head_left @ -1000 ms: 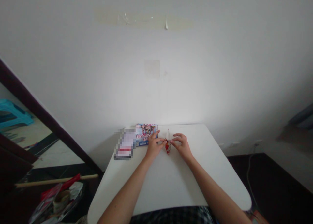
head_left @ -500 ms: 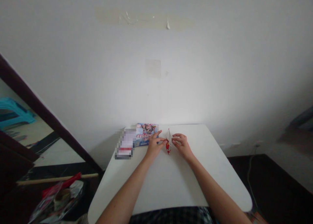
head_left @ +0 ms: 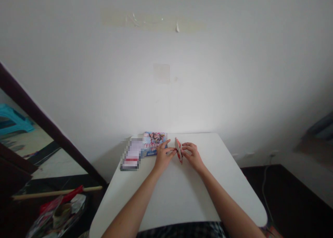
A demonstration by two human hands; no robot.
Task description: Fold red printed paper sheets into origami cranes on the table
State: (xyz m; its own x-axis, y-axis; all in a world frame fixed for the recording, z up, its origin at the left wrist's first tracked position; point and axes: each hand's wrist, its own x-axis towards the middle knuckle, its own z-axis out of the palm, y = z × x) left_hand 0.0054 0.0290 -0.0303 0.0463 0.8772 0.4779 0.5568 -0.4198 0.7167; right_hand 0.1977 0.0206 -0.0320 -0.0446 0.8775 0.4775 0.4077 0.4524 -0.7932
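Observation:
A small red-and-white piece of folded paper (head_left: pixel 178 149) stands on edge over the white table (head_left: pixel 177 193), between my two hands. The fingertips of my left hand (head_left: pixel 164 156) pinch its left side, with the index finger raised apart. My right hand (head_left: pixel 193 156) grips the right side, its thumb and fingers close together. Just behind my left hand lies a colourful printed booklet or box (head_left: pixel 153 142), partly covered by the fingers. What is printed on the paper is too small to read.
A blurred-out flat object (head_left: pixel 132 155) lies at the table's left edge. The wall (head_left: pixel 177 103) rises directly behind the table. On the floor at left are a wooden stick (head_left: pixel 57 193) and a bag of odds and ends (head_left: pixel 61 213). A cable (head_left: pixel 265 182) hangs at right.
The paper has turned and tilted leftward at its top, now showing a white inner face with red edges. Both hands stay in nearly the same place; the view has shifted slightly.

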